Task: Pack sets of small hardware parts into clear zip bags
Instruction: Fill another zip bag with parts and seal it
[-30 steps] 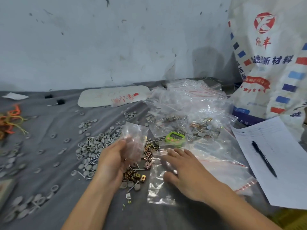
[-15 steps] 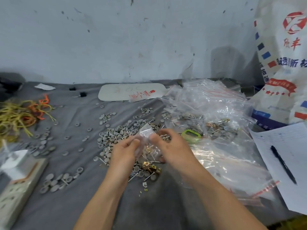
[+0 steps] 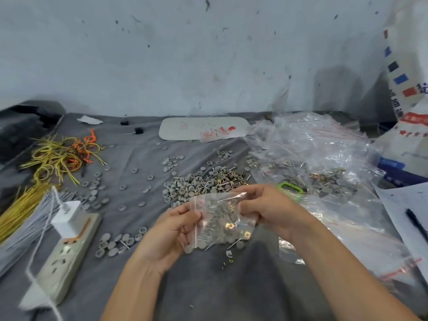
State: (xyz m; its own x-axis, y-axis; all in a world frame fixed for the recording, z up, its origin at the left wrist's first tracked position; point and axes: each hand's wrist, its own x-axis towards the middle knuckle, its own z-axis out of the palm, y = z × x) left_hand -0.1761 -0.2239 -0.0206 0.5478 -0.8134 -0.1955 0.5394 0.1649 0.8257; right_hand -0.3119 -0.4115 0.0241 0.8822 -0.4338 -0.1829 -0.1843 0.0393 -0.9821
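Note:
Both hands hold one clear zip bag (image 3: 217,216) above the grey cloth. My left hand (image 3: 173,230) pinches its left edge and my right hand (image 3: 266,207) grips its upper right corner. Through the bag I see screws, grey caps and brass pieces, but I cannot tell whether they are inside it or lying beneath it. A heap of loose grey caps, screws and brass parts (image 3: 199,184) lies just beyond the bag. More grey caps (image 3: 118,244) sit left of my left wrist.
A pile of clear zip bags (image 3: 324,163) fills the right side, with a green timer (image 3: 289,187) among them. Paper and a pen (image 3: 416,225) lie at the right edge. A white power strip (image 3: 67,253) and yellow wire ties (image 3: 55,158) are on the left.
My right hand left the flat bags on the cloth and joined the left on the bag. The bag now hangs spread between both hands. The view has swung left.

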